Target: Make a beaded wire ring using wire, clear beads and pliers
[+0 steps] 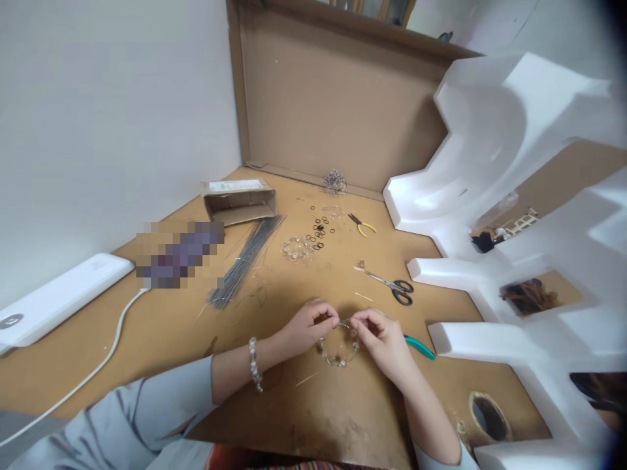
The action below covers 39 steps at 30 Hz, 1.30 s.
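Observation:
My left hand (313, 326) and my right hand (382, 336) come close together near the front of the table. Between them is a ring of clear beads (337, 361), a beaded bracelet, hanging below my fingertips. Thumb and forefinger of each hand pinch its upper ends, where a thin wire shows. A beaded bracelet (253, 365) also circles my left wrist. Just behind my right hand lies a green-handled tool (420, 347), its working end hidden. Farther back rest scissors with black handles (402, 292) and yellow-handled pliers (363, 225).
A bundle of grey wires (242, 267) lies left of centre, by an open cardboard box (240, 202). Beyond are another bead ring (296, 248), several dark rings (318, 234) and a wire tangle (335, 181). White foam (470, 339) borders the right; a white power bank (68, 294) sits left.

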Each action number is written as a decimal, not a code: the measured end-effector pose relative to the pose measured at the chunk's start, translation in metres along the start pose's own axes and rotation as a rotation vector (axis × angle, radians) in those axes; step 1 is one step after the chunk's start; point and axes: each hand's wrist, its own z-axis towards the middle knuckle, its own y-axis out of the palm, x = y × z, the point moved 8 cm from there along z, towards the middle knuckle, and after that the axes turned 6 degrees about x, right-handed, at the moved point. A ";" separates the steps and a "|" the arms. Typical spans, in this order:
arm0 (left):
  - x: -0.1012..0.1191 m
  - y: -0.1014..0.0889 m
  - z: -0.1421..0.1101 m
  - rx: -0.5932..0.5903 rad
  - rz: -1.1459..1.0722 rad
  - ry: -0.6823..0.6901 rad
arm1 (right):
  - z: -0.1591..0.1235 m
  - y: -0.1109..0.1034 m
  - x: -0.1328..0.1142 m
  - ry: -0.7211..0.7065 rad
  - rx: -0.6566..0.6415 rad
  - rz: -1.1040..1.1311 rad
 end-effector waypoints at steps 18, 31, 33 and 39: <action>0.003 0.000 -0.004 -0.040 -0.065 -0.020 | -0.057 -0.048 0.030 -0.080 -0.061 -0.770; -0.008 0.008 -0.008 -0.150 -0.259 -0.248 | -0.041 -0.042 0.042 0.017 -0.140 -1.044; -0.007 0.008 -0.008 -0.135 -0.239 -0.235 | -0.039 -0.051 0.043 0.061 -0.147 -0.965; -0.012 -0.002 -0.001 0.011 -0.212 -0.169 | -0.050 -0.074 0.002 0.029 -0.136 -0.576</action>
